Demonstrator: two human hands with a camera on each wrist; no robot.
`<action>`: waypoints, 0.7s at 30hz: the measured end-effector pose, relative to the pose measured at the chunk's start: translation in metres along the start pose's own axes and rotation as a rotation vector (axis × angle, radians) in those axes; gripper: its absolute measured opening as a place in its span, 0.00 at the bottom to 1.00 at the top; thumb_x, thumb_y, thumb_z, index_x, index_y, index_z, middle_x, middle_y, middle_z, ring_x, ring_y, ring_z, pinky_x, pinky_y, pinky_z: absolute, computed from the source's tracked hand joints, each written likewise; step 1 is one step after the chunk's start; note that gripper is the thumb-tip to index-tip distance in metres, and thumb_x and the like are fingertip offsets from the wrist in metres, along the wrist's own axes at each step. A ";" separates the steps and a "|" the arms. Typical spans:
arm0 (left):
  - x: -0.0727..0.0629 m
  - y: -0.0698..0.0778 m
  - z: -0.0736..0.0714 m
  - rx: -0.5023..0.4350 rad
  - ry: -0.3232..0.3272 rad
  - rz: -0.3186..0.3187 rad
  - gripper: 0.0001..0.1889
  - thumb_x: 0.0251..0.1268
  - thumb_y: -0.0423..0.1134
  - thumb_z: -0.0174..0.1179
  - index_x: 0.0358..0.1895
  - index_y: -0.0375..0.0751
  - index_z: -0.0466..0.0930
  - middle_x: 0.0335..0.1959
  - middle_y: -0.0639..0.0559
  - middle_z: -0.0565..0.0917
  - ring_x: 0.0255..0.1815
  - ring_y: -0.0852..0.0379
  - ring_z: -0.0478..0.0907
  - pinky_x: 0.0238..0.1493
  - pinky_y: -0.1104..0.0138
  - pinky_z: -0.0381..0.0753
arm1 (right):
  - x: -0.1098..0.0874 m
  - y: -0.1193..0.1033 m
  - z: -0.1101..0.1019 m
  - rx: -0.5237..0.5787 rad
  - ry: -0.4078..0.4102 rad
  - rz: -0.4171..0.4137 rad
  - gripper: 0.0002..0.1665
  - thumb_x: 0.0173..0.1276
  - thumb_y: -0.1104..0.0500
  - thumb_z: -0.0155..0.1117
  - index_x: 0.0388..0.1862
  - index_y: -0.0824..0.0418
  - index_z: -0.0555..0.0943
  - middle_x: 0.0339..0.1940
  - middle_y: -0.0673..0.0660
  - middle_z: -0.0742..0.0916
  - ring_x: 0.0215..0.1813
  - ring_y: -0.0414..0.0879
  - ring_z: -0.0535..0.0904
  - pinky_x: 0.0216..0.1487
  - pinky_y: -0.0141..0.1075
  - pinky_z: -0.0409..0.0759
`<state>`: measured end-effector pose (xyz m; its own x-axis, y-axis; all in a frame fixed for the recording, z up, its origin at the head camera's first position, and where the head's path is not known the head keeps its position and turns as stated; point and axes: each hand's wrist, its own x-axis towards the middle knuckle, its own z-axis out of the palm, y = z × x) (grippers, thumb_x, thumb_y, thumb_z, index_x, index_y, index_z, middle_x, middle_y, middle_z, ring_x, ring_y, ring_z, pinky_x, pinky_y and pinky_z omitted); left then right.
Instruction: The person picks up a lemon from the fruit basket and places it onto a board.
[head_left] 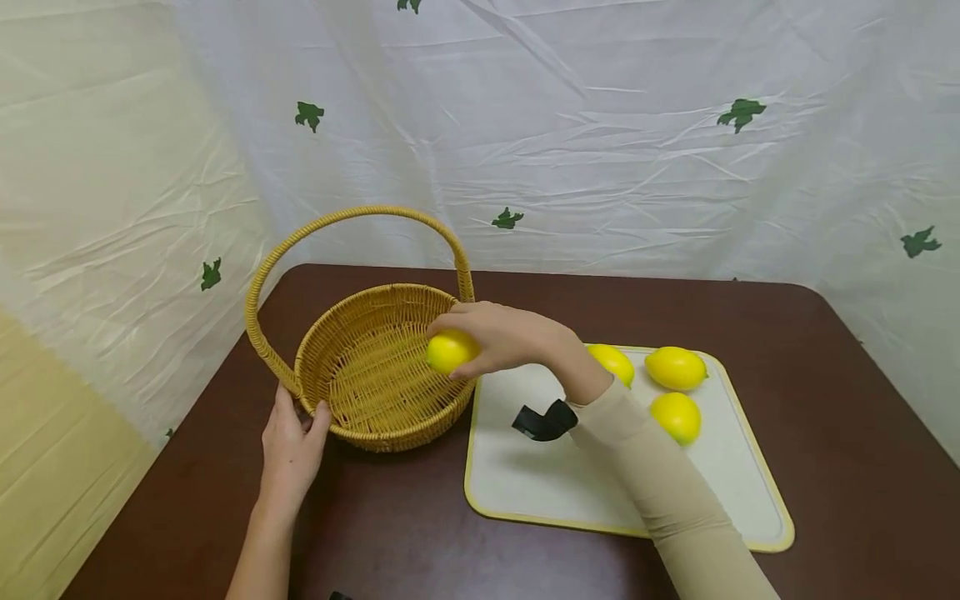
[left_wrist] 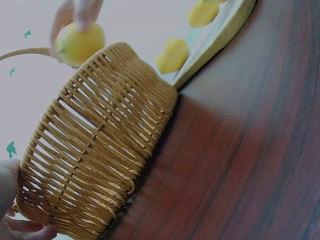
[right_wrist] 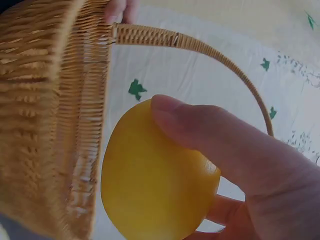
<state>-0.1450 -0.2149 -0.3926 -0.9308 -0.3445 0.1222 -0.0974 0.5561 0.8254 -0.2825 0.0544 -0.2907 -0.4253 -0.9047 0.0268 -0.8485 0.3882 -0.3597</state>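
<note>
A yellow lemon (head_left: 451, 352) is held in my right hand (head_left: 510, 337), above the right side of the wicker basket (head_left: 382, 437). In the right wrist view the thumb lies across the lemon (right_wrist: 155, 175) and the fingers curl behind it. My left hand (head_left: 291, 446) grips the basket's rim at the near left, close to the foot of its tall arched handle (head_left: 360, 212). The left wrist view shows the woven side of the basket (left_wrist: 95, 145), with left fingers at its rim. No fruit shows on the visible basket floor.
A white tray (head_left: 540, 492) with a yellow edge lies to the right of the basket on the dark brown table (head_left: 397, 525). Three lemons (head_left: 676, 368) rest on it, partly behind my right forearm. White cloth with green leaf shapes hangs around the table.
</note>
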 end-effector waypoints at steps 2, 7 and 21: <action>0.000 -0.001 0.000 0.000 0.001 -0.004 0.31 0.67 0.43 0.46 0.69 0.38 0.48 0.57 0.35 0.66 0.58 0.40 0.67 0.51 0.50 0.73 | -0.012 0.006 0.004 0.005 0.007 0.015 0.27 0.55 0.52 0.67 0.55 0.51 0.74 0.48 0.48 0.77 0.45 0.42 0.71 0.46 0.35 0.72; 0.000 -0.001 0.000 0.000 -0.001 0.000 0.31 0.67 0.43 0.46 0.70 0.38 0.47 0.57 0.35 0.66 0.59 0.40 0.66 0.52 0.50 0.72 | -0.041 0.020 0.014 -0.001 0.021 0.080 0.27 0.53 0.53 0.69 0.53 0.51 0.75 0.45 0.48 0.77 0.43 0.43 0.72 0.43 0.35 0.73; -0.001 0.000 0.000 0.011 0.023 0.023 0.28 0.67 0.42 0.47 0.67 0.35 0.52 0.54 0.35 0.68 0.57 0.39 0.68 0.51 0.49 0.73 | -0.091 0.030 0.029 -0.037 -0.022 0.229 0.31 0.54 0.50 0.69 0.57 0.56 0.74 0.47 0.52 0.77 0.44 0.46 0.72 0.47 0.41 0.74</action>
<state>-0.1438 -0.2146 -0.3923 -0.9245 -0.3490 0.1536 -0.0805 0.5724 0.8160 -0.2602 0.1438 -0.3311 -0.6012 -0.7958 -0.0722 -0.7419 0.5895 -0.3195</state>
